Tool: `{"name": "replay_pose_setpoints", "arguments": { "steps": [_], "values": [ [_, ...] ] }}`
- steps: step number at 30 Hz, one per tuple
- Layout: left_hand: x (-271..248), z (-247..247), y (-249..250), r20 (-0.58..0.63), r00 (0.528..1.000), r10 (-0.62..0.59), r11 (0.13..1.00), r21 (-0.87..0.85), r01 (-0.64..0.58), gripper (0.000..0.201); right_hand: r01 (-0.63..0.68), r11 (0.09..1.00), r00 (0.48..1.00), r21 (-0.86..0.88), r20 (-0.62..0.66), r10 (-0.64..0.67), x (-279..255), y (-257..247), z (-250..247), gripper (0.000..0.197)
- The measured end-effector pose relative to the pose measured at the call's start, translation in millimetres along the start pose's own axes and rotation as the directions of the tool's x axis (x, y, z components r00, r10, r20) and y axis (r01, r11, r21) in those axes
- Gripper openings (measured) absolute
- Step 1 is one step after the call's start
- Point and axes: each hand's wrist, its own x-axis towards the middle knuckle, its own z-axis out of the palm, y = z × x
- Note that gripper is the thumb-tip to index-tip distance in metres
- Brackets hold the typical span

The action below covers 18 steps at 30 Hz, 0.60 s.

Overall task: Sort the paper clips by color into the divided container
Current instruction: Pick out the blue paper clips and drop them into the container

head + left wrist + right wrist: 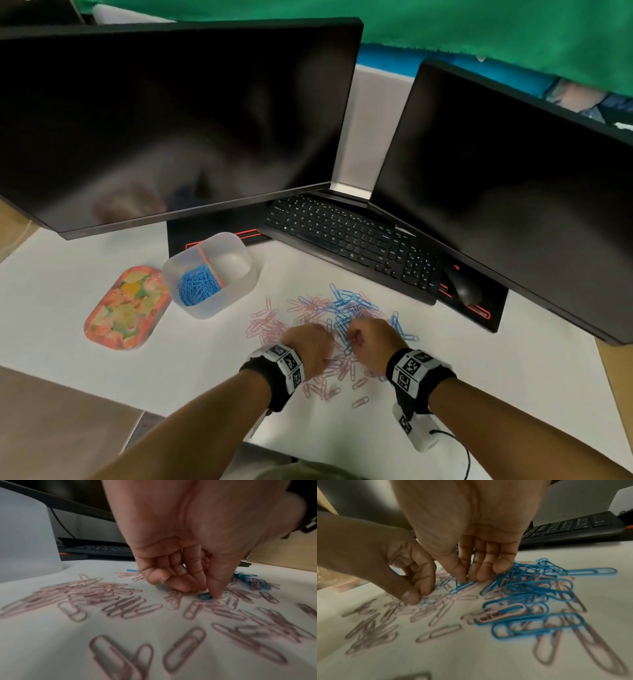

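My left hand (180, 566) pinches one thin blue wire paper clip (205, 596) and my right hand (471, 555) another from the light, slippery, tangle-prone heap (342, 311) on the white counter (205, 359), at four o'clock from the translucent divided container (239, 284).

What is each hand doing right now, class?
Left hand: pinching a blue paper clip against the table.
Right hand: thumb and fingertips closing on blue clips in the pile; a firm grip cannot be told.

No legible text: the keyboard (346, 236) key legends are too small, and the wristbands (287, 365) bear only square coded markers.
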Motion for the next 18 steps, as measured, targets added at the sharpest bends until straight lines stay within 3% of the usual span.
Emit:
{"name": "replay_pose_setpoints", "arguments": {
  "steps": [10, 14, 18],
  "values": [
    [2, 5, -24, -0.070, 0.993, -0.093, 0.989, -0.119, 0.084, 0.018, 0.065, 0.997, 0.998, -0.031, -0.026, -0.065, 2, 10, -6, 0.012],
    [2, 4, -27, -0.137, 0.982, -0.128, 0.958, -0.274, 0.086, 0.012, 0.174, 0.981, 0.981, -0.087, -0.066, -0.180, 19, -3, -11, 0.021],
    [1, 2, -29, -0.194, 0.965, -0.177, 0.895, -0.440, 0.076, 0.018, 0.251, 0.949, 0.967, -0.193, 0.012, -0.253, 34, -11, -8, 0.030]
  ]
}}
